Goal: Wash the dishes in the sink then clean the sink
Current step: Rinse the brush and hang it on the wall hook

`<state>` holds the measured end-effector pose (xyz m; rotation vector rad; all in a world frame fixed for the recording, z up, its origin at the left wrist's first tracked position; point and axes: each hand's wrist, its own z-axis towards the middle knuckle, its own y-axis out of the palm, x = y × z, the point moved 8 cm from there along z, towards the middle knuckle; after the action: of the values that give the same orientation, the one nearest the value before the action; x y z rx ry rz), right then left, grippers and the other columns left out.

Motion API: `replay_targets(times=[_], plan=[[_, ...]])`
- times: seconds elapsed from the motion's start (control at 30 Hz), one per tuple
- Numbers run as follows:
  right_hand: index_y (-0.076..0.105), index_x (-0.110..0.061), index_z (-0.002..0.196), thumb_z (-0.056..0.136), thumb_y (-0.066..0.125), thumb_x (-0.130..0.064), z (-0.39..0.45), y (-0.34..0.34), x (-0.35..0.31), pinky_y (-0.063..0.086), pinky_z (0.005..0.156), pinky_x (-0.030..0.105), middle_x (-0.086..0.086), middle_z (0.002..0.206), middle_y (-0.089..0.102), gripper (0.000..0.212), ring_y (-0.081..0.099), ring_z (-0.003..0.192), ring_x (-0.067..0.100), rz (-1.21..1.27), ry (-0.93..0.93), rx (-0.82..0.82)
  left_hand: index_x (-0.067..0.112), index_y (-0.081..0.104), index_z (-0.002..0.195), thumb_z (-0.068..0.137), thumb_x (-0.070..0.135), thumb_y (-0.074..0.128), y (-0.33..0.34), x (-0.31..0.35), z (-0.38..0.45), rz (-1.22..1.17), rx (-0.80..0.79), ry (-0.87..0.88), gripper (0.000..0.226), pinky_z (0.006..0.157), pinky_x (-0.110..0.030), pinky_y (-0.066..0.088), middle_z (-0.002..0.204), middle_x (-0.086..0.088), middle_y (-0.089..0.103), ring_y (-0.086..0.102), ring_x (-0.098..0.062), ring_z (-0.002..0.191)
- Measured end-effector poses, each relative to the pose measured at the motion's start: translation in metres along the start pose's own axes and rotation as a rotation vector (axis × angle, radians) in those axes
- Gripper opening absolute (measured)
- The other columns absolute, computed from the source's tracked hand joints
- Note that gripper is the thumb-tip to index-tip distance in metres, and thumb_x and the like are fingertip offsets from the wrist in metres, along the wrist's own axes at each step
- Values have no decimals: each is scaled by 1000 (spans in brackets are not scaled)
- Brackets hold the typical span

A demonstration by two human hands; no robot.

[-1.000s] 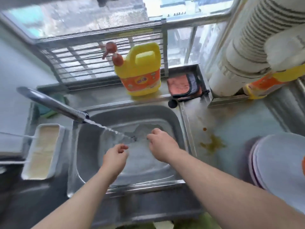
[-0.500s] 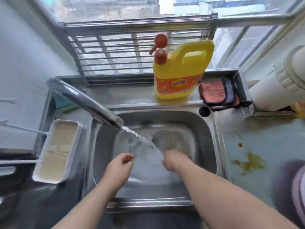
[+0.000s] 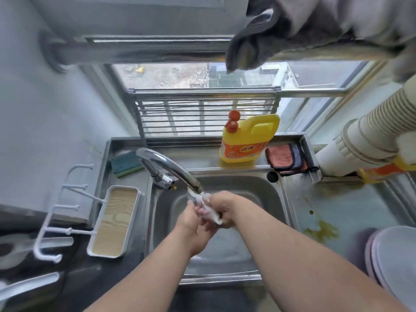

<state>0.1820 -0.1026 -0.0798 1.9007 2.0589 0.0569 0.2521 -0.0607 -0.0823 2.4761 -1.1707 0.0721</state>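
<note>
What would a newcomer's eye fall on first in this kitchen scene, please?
Most likely the two hands, left hand and right hand, meeting under the faucet above the steel sink, with water splashing white over them. Next comes the bright yellow detergent jug on the ledge behind the sink, and the brownish spill on the counter to its right.

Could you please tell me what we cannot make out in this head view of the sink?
- Head view: the sink floor beneath the hands is covered by both forearms.
- Left hand and right hand: water and foam blur the fingers, so their grip is unclear.
- Plates are cut off by the right edge.
- Detergent bottle label is too small to read.
</note>
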Motion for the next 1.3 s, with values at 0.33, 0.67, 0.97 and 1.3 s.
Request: replay_targets(times=[0.33, 0.67, 0.97, 1.3], plan=[[62, -14, 74, 94, 54, -14, -68, -35, 16, 37, 43, 25, 7, 62, 57, 21, 51, 49, 23, -567, -391, 355, 10, 68, 98, 104, 21, 62, 16, -2, -8, 233, -69, -88, 13, 65, -33, 48, 75, -7, 67, 61, -22, 69], [73, -6, 85, 92, 62, -26, -129, -73, 34, 44, 60, 32, 2, 71, 66, 24, 56, 62, 16, -481, -515, 536, 4, 69, 106, 102, 17, 69, 28, -44, -41, 192, -221, -166, 14, 61, -30, 62, 81, -11, 78, 78, -21, 74], [69, -7, 90, 91, 50, 9, -95, -3, -10, 45, 63, 30, 12, 80, 66, 24, 54, 59, 19, -155, -498, 335, 7, 74, 105, 97, 22, 73, -11, -40, -48, 66, -172, -124, 17, 56, -17, 58, 77, 0, 75, 65, -9, 76], [45, -22, 62, 96, 32, -11, -52, 25, -21, 23, 42, 15, -2, 57, 46, 37, 29, 40, 7, 245, -331, 284, 4, 70, 104, 98, 14, 72, -55, -5, -49, 4, -63, -8, 12, 48, -19, 56, 66, -3, 72, 66, -12, 69]])
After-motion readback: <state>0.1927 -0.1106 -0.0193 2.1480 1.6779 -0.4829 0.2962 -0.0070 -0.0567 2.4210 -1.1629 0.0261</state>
